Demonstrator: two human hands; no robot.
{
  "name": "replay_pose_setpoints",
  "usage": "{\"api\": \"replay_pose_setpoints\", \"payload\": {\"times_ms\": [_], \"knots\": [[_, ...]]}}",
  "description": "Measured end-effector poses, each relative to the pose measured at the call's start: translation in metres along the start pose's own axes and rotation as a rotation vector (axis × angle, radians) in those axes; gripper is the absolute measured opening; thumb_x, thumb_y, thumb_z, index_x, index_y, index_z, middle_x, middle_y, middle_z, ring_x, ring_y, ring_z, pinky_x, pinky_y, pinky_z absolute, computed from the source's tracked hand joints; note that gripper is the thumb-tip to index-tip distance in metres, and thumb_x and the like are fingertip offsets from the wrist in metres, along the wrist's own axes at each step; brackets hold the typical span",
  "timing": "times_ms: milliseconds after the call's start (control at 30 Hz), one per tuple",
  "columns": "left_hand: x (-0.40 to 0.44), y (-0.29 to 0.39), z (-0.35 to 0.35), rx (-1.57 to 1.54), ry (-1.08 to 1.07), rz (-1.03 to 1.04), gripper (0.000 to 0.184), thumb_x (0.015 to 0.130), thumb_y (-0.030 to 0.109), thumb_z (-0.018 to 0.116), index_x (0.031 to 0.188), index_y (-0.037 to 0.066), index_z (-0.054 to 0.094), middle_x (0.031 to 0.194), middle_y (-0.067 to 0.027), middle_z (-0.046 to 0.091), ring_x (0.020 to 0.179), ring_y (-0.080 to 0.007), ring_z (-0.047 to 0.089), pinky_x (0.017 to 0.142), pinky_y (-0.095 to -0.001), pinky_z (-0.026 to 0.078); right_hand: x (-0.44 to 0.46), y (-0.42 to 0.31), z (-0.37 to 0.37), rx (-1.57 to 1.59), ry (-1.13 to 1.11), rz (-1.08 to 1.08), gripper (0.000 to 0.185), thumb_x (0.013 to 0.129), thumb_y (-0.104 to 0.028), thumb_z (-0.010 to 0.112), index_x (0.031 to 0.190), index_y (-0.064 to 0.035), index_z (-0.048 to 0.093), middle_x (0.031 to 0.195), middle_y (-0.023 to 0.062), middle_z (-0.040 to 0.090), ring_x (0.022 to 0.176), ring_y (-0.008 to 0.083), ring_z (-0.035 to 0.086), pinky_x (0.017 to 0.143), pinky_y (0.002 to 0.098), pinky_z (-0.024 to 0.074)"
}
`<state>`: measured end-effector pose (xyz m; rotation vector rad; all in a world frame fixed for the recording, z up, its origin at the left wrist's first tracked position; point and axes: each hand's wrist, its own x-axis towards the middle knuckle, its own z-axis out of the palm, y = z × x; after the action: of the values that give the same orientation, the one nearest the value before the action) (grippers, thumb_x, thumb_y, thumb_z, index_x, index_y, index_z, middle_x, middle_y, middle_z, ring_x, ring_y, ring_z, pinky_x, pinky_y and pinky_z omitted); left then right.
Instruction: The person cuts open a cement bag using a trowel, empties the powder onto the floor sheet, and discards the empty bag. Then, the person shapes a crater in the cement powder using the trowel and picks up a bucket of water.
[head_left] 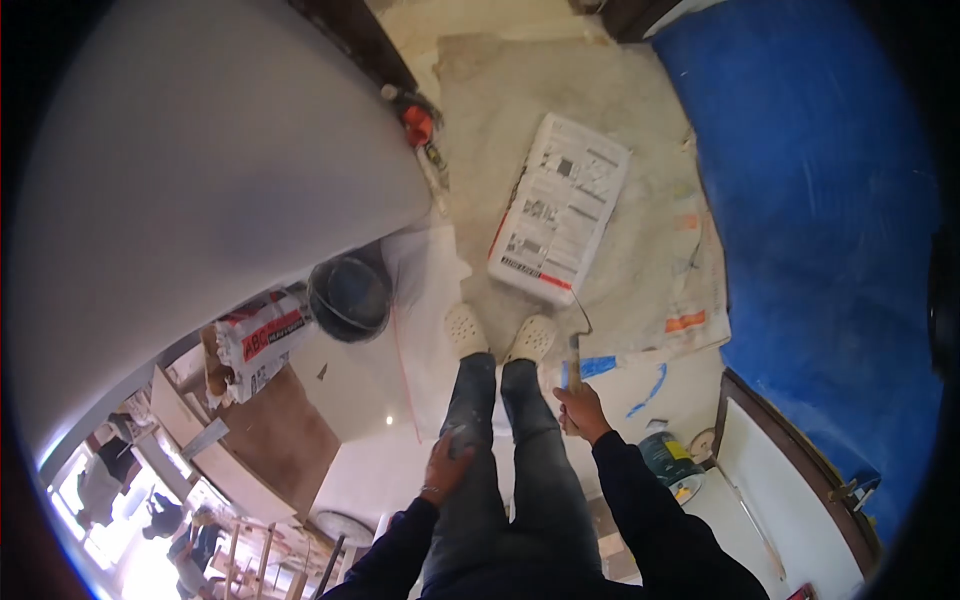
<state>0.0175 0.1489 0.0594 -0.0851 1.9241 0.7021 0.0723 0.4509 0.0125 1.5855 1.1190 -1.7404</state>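
Note:
My right hand (582, 412) is closed around the handle of a hand tool that looks like a trowel (574, 362). Its thin bent metal end points away from me, toward the near edge of a white printed bag (562, 208) lying flat on the floor. In front of my thigh, my left hand (446, 468) has curled fingers near a greyish patch; what they hold, if anything, is unclear. Beyond my pale clogs (464, 330), the bag rests on a dusty floor sheet (640, 120).
A dark bucket (350, 298) and an opened ABC bag (262, 340) stand left, by a brown board (280, 430). Small tools (418, 128) lie along the wall. Blue sheeting (810, 200) covers the right side, near a paint tin (668, 460). Other people (190, 550) are at lower left.

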Motion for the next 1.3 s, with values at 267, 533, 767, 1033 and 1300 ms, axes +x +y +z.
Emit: {"api": "replay_pose_setpoints", "payload": {"times_ms": [267,533,767,1033,1300], "knots": [[0.007,0.035,-0.029,-0.383,-0.111,-0.215,0.089,0.082,0.059,0.056,0.139,-0.004,0.031,0.139,-0.0262,0.039,0.130,-0.0353,0.038,0.107,-0.0383,0.032,-0.033,-0.056,-0.069,0.071,0.139,-0.051,0.022,0.088,-0.026,0.055,0.091,-0.0080,0.043,0.062,0.0059,0.048,0.042,0.0177,0.050,0.036,0.0343,0.0421],[0.042,0.123,-0.021,0.288,-0.248,-0.027,0.110,0.069,0.068,0.063,0.142,-0.004,0.022,0.133,-0.0278,0.045,0.124,-0.0377,0.045,0.103,-0.0414,0.037,-0.060,-0.163,-0.046,0.008,0.099,-0.279,0.033,0.087,-0.019,0.063,0.109,-0.0014,0.046,0.075,0.0100,0.055,0.048,0.0187,0.055,0.043,0.0332,0.0478],[0.074,0.179,-0.057,0.206,-0.300,-0.112,0.110,0.068,0.067,0.064,0.141,-0.005,0.024,0.133,-0.0293,0.044,0.123,-0.0398,0.045,0.102,-0.0419,0.038,-0.037,-0.228,-0.051,-0.287,-0.042,-0.159,0.039,0.088,-0.024,0.060,0.117,-0.0013,0.048,0.068,0.0058,0.052,0.045,0.0153,0.051,0.042,0.0309,0.0448],[0.138,0.248,-0.057,0.153,-0.116,-0.055,0.102,0.074,0.070,0.056,0.138,-0.006,0.033,0.134,-0.0307,0.043,0.124,-0.0388,0.045,0.104,-0.0398,0.035,-0.040,-0.339,-0.091,-0.400,0.032,-0.443,0.041,0.087,-0.025,0.055,0.124,-0.0072,0.049,0.068,0.0042,0.054,0.050,0.0134,0.054,0.044,0.0309,0.0454],[-0.020,0.495,-0.239,0.556,1.346,0.140,0.051,0.080,0.016,0.067,0.127,0.003,0.052,0.132,-0.0206,0.049,0.122,-0.0373,0.046,0.103,-0.0444,0.034,0.143,-0.467,-0.256,-0.999,-0.099,-0.898,0.035,0.089,-0.032,0.056,0.112,-0.0059,0.060,0.067,0.0110,0.061,0.048,0.0213,0.057,0.047,0.0361,0.0463]]}}
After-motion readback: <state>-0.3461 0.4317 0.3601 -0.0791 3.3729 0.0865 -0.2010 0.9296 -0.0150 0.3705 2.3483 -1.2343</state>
